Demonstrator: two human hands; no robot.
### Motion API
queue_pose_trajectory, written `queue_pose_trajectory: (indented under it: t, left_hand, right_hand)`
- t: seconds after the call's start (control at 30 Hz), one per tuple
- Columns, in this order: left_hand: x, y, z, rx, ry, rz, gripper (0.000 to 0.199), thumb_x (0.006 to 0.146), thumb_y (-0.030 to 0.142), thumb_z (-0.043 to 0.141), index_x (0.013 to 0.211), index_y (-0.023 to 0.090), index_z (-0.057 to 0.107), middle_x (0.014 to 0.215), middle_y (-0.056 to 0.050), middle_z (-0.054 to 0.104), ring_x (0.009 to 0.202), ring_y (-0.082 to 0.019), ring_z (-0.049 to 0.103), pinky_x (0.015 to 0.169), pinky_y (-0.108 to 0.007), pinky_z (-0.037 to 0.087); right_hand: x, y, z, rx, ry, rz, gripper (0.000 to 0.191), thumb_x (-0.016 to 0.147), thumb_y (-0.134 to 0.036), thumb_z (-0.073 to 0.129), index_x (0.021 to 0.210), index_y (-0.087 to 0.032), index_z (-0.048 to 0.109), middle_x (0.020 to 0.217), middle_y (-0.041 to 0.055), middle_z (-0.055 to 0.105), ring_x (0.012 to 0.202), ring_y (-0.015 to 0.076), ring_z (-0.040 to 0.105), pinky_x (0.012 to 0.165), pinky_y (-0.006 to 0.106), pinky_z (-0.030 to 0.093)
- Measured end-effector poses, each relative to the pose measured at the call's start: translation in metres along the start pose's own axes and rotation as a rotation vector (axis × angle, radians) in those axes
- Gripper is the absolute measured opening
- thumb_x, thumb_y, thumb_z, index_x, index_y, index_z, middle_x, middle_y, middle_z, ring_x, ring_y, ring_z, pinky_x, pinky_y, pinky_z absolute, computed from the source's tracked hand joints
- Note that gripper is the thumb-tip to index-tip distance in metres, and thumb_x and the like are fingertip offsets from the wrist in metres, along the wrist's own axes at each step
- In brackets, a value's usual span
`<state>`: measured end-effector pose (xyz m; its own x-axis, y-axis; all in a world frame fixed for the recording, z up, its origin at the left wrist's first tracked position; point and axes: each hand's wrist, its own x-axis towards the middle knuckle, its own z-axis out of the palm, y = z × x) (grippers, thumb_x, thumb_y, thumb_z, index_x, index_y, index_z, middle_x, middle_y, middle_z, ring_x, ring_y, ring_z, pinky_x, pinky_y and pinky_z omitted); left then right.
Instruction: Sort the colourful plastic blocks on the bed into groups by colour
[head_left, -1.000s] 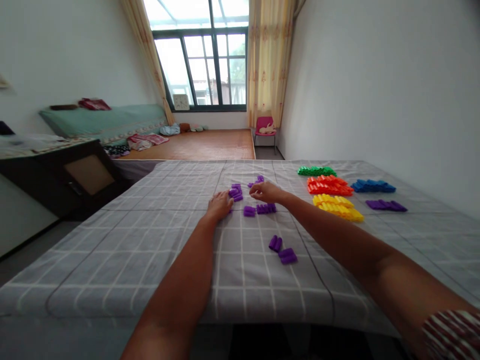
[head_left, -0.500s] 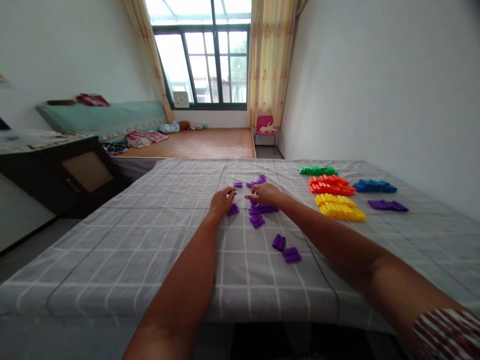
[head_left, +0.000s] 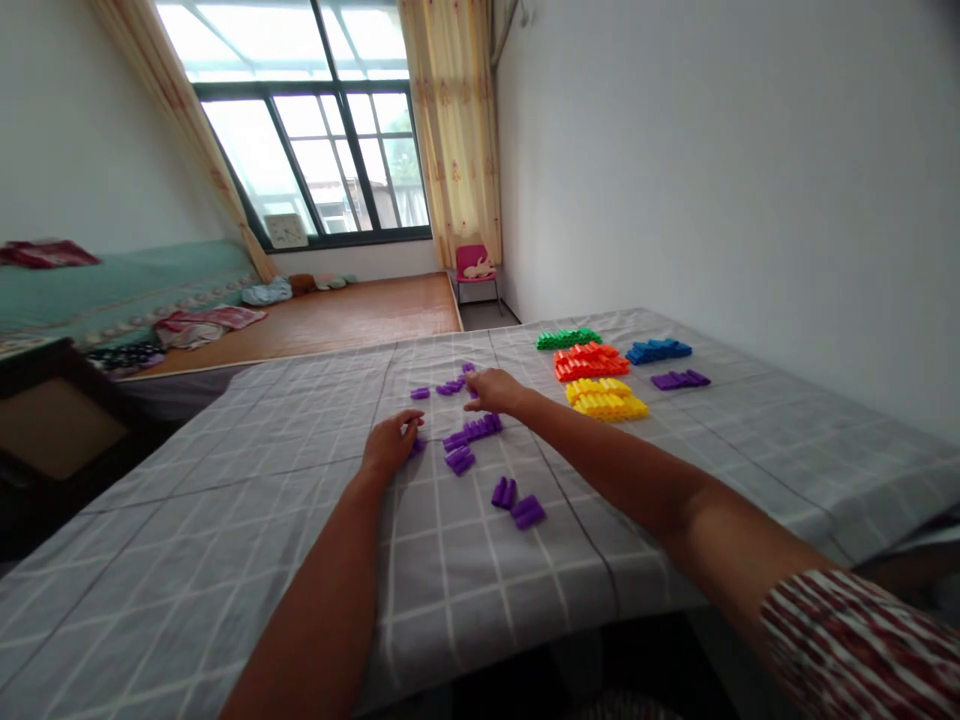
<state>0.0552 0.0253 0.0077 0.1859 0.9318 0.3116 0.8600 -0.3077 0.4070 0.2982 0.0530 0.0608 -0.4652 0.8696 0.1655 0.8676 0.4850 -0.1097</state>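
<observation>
Small purple tube-like plastic pieces [head_left: 478, 428] lie in short clusters on the checked cloth. My right hand [head_left: 496, 390] is over the far part of them, thumb and bent index finger around a purple piece [head_left: 472, 386] that is partly hidden. To the left, my left hand [head_left: 390, 442] hovers low with thumb and fingers slightly apart and nothing visible between them. Part of another purple piece [head_left: 415, 448] shows just beside it. A single purple piece [head_left: 420, 393] sits beyond the left fingertips. Closer to me lie two purple clusters [head_left: 528, 511].
On the right are grouped rows of green [head_left: 568, 339], orange-red [head_left: 591, 362], yellow [head_left: 606, 400], blue [head_left: 658, 350] and purple pieces [head_left: 681, 380]. The checked cloth [head_left: 247, 500] covers the table. Beyond it are a low bed platform [head_left: 360, 310] and a pink chair [head_left: 472, 258].
The view has swung to the right and tilted. My right hand has shifted slightly right over the purple pieces, while my left hand has come a little nearer to me.
</observation>
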Motion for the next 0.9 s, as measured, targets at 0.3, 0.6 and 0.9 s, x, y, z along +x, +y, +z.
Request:
queue_pose_trajectory:
  t: [0.3, 0.6, 0.9]
  left_hand:
    - [0.0, 0.001, -0.001, 0.047, -0.045, 0.003, 0.033, 0.089, 0.033, 0.044, 0.111, 0.025, 0.067, 0.102, -0.002, 0.074, 0.098, -0.02, 0.067, 0.087, -0.03, 0.049]
    - [0.001, -0.004, -0.002, 0.018, -0.065, -0.021, 0.036, 0.089, 0.036, 0.042, 0.112, 0.025, 0.066, 0.101, -0.001, 0.074, 0.099, -0.021, 0.066, 0.088, -0.031, 0.048]
    - [0.003, -0.002, -0.003, 0.066, -0.067, -0.04, 0.037, 0.087, 0.04, 0.042, 0.111, 0.026, 0.066, 0.103, -0.001, 0.074, 0.096, -0.021, 0.067, 0.084, -0.029, 0.05]
  right_hand:
    - [-0.009, 0.038, 0.02, 0.161, -0.129, -0.105, 0.041, 0.074, -0.032, 0.073, 0.112, -0.02, 0.068, 0.11, 0.0054, 0.071, 0.093, 0.0179, 0.066, 0.075, 0.021, 0.045]
    - [-0.041, 0.052, -0.025, 0.348, 0.145, -0.107, 0.03, 0.081, -0.04, 0.067, 0.101, -0.017, 0.071, 0.098, 0.0055, 0.072, 0.081, 0.0141, 0.065, 0.071, 0.022, 0.044]
    - [-0.161, 0.251, -0.063, 0.174, 0.321, 0.45, 0.036, 0.084, -0.041, 0.057, 0.11, -0.018, 0.068, 0.107, 0.0092, 0.07, 0.09, 0.0206, 0.064, 0.079, 0.03, 0.048]
